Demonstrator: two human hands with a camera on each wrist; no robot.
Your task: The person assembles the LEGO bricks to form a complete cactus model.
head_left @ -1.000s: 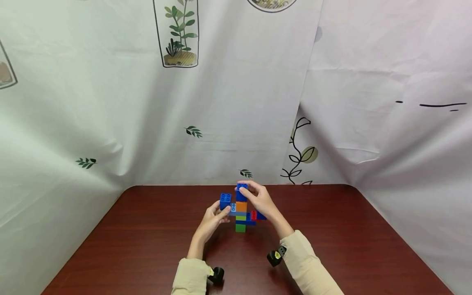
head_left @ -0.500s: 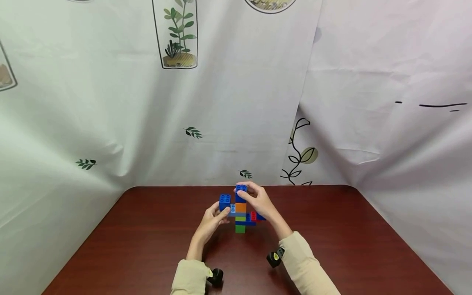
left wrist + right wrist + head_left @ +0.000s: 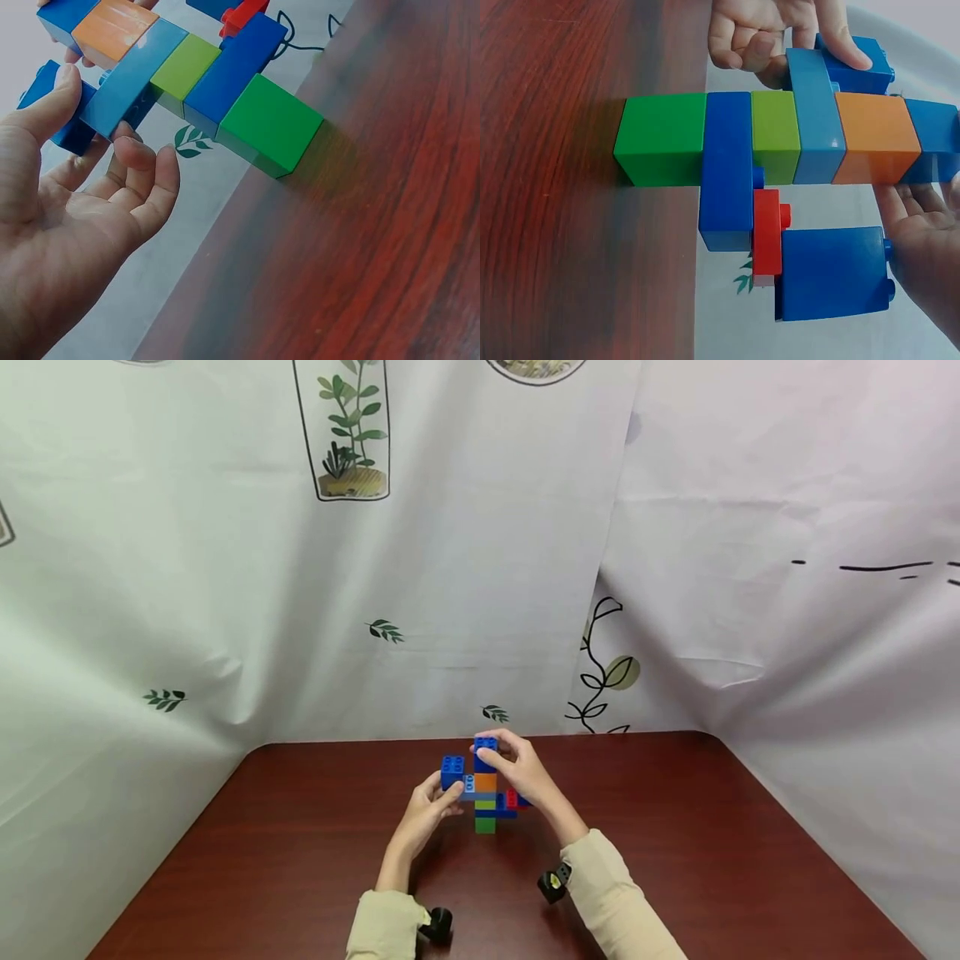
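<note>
A tower of toy building blocks stands upright on the table. In the right wrist view its column runs from a green block (image 3: 662, 142) through a long blue block (image 3: 727, 172), a lime block (image 3: 775, 142), a light-blue block (image 3: 817, 120) and an orange block (image 3: 877, 139) to a top blue block (image 3: 932, 139). My right hand (image 3: 527, 771) pinches that top block between thumb and fingers. On the left arm of the tower sits another blue block (image 3: 452, 768), gripped by my left hand (image 3: 422, 817). Its lower fingers are curled beneath, in the left wrist view.
A red block (image 3: 767, 232) and a large blue block (image 3: 832, 270) jut from the tower's right side. The brown table (image 3: 300, 860) ends at a pale printed curtain (image 3: 450, 568) behind the tower. Black wrist cameras (image 3: 437, 926) hang below both sleeves.
The head view has shifted slightly, so everything appears a little further left. Both hands keep their hold on the same blocks, and the tower looks unchanged.
</note>
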